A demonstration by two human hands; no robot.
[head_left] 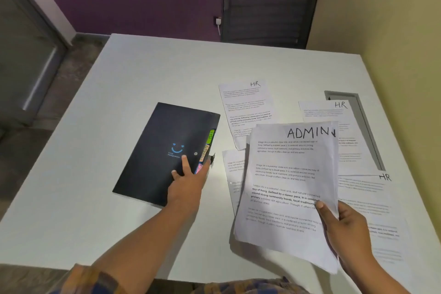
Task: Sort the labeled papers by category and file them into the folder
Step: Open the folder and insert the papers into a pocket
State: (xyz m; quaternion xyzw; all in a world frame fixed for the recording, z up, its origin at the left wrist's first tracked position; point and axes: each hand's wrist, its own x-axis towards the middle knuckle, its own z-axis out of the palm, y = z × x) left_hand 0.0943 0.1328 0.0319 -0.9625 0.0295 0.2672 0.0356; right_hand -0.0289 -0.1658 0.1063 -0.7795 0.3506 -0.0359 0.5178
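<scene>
One white bench [143,74] fills most of the view. A dark chair [269,12] stands beyond the bench edge, up and right of the folder [152,145], against a purple wall.

Three HR sheets [248,102] lie flat on the bench, all right of the folder. One is just beside its far right corner. A second lies farther right, over a grey hatch [358,112]. The third lies farthest right and closest to the person.

The ADMIN stack [286,174] is held tilted above the bench, right of the folder, and overlaps the HR sheets. Another sheet [232,169] shows under its left edge, between it and the folder; its label is hidden.

The folder is black, shut and flat on the bench, turned at an angle, with a blue smile printed on its cover.

The right hand [343,229], well right of the folder, pinches the ADMIN stack at its lower right edge, thumb on top and fingers beneath.

The left hand [188,184] rests on the folder's near right part. Its fingers are spread and straight on the cover, and its thumb reaches the right edge.

Coloured tabs [210,137], green, yellow and pink, stick out along that right edge, just beside the thumb.

A white plug [218,21] sits on the wall far beyond the folder.
</scene>
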